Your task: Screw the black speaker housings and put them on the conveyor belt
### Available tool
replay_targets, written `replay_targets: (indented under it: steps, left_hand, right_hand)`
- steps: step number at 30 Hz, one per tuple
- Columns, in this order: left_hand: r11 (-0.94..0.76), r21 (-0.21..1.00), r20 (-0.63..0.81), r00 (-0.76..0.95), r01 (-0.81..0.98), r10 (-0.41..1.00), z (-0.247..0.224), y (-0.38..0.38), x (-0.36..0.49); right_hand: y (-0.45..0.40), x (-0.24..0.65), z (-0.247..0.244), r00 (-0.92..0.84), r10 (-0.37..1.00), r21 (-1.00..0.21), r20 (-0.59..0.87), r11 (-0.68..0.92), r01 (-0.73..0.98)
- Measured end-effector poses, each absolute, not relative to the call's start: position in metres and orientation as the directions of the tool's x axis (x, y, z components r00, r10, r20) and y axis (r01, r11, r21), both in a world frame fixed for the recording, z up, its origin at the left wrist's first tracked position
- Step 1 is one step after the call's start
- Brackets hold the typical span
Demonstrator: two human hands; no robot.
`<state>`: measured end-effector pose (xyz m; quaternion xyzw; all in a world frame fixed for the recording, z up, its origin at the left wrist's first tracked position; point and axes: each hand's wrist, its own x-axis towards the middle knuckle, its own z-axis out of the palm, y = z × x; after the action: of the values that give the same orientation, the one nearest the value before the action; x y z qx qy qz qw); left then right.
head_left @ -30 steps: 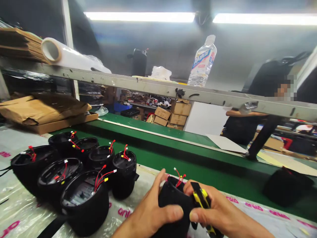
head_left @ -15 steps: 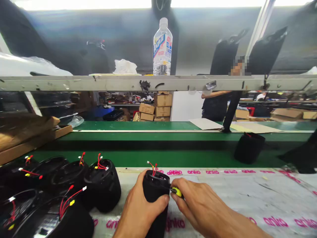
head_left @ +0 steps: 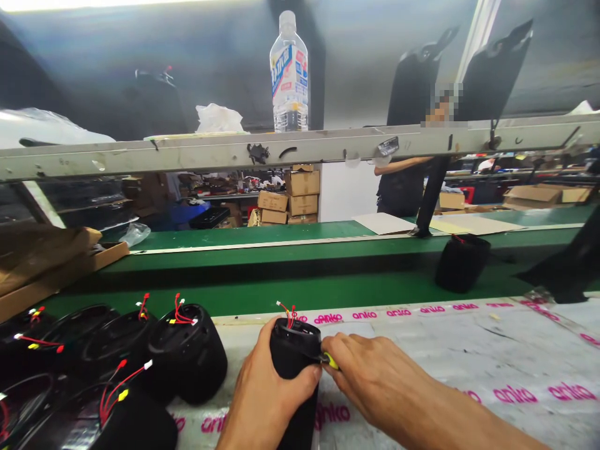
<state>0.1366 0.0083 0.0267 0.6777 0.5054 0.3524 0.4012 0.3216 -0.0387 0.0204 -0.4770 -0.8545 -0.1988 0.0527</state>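
Head view: my left hand point(head_left: 267, 390) wraps the upright black speaker shell point(head_left: 294, 375) standing on the plastic-covered bench point(head_left: 469, 362), fingers closed round its side, thumb across the front. My right hand point(head_left: 370, 375) pinches a yellow-and-black hand tool point(head_left: 330, 360), its tip pressed against the shell's upper rim; the working end is hidden. Just above my fingertips, red and white wires point(head_left: 287, 310) stand out of the shell's open top; I judge a slip of the tool could nick them or my left thumb. Left of my left hand, other wired shells point(head_left: 187, 350) crowd close, so a sideways nudge could topple one. Right of my right hand the bench lies open; beyond my fingers runs the green conveyor point(head_left: 304, 287).
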Motion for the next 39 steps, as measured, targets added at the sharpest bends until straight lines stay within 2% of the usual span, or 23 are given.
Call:
replay_targets:
  steps: [9,15,22,29,32,35,39]
  left_hand:
    - [-0.158,0.885,0.070,0.210,0.439,0.975,0.028,0.006,0.140]
    - [-0.199,0.825,0.122,0.176,0.529,0.977,0.025,0.005,0.145]
    - [-0.159,0.768,0.094,0.136,0.620,0.986,0.024,0.006,0.149]
    - [-0.186,0.766,0.140,0.122,0.615,0.983,0.019,0.006,0.151]
    - [-0.218,0.826,0.135,0.194,0.520,0.972,0.017,0.010,0.144]
    - [-0.252,0.878,0.141,0.282,0.407,0.949,0.016,0.014,0.139]
    - [-0.239,0.894,0.152,0.245,0.380,0.957,0.015,0.016,0.139]
  right_hand:
    - [-0.040,0.322,0.027,-0.590,0.773,0.428,0.231,0.464,0.775]
    - [-0.046,0.321,0.029,-0.559,0.807,0.469,0.190,0.426,0.774]
    - [-0.043,0.321,0.028,-0.562,0.805,0.495,0.191,0.415,0.763]
    - [-0.042,0.324,0.032,-0.524,0.826,0.407,0.206,0.414,0.814]
    - [-0.040,0.324,0.028,-0.493,0.833,0.215,0.251,0.448,0.868]
    - [-0.037,0.323,0.025,-0.407,0.860,0.043,0.309,0.415,0.909]
    - [-0.033,0.320,0.028,-0.429,0.851,0.071,0.302,0.429,0.901]
